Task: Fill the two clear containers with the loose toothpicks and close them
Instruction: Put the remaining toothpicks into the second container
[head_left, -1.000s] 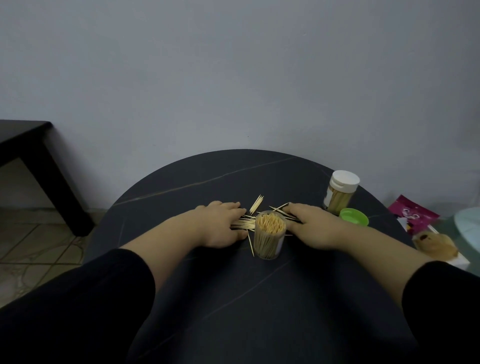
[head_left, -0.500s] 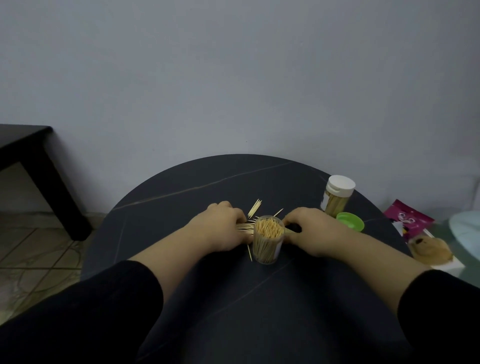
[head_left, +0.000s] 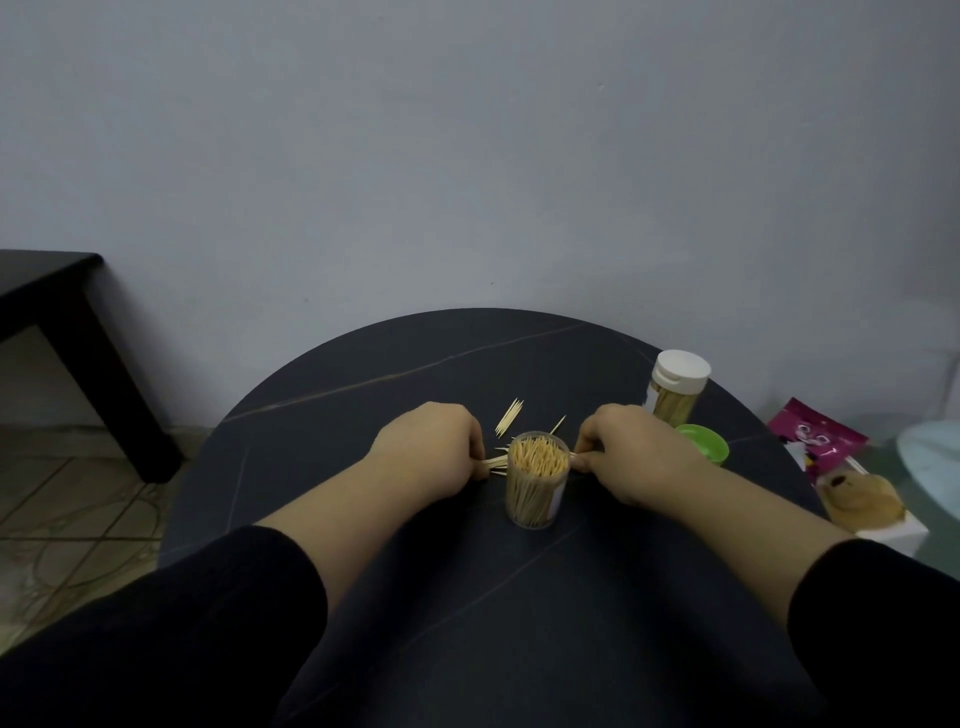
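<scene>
Left hand (head_left: 426, 457) and right hand (head_left: 641, 452) gripping toothpicks (head_left: 496, 461), flanking open container (head_left: 535, 499) (packed full)

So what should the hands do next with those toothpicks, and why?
Probably lift the bundle of toothpicks that the left hand and right hand pinch by its ends, tip it upright and drop it into the open jar in front. That jar looks nearly full but uncapped, a green lid lies aside, and a few loose sticks lie beyond.
</scene>
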